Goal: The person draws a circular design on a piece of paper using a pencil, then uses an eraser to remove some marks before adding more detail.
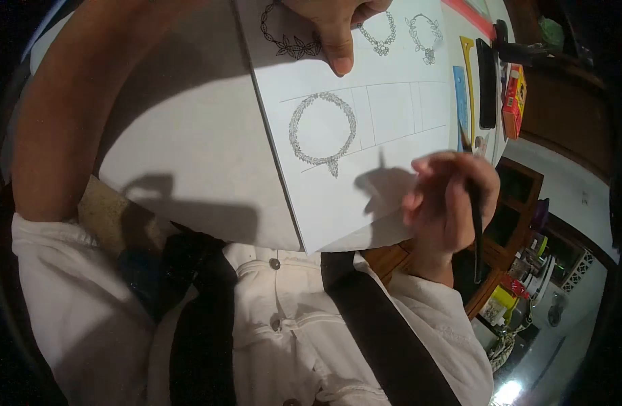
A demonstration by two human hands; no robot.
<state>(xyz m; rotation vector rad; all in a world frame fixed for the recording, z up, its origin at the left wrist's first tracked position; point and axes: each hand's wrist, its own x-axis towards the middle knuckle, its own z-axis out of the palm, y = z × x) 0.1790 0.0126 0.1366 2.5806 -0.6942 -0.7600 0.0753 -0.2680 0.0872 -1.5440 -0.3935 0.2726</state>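
Observation:
A sheet of white drawing paper (338,203) lies on a pale table. Its middle carries a pencil-like drawing of a round necklace (333,166) with a leafy pendant, beside several thin ruled lines. My left hand (331,27) rests on the upper part of the paper, thumb stretched out and pressed flat, near other necklace drawings (429,40). The top of the frame cuts off part of that hand. Over the paper's right edge, my right hand (453,196) is raised and slightly blurred, its fingers closed round a long black pencil (477,237). The pencil's point is off the paper.
Along the table's far right lie a blue ruler (460,95), a yellow tool (467,51), a black phone-like object (486,81) and a red-and-yellow box (515,101). Wooden cabinets (521,183) and a cluttered counter stand beyond. The table's edge (256,240) is near my body.

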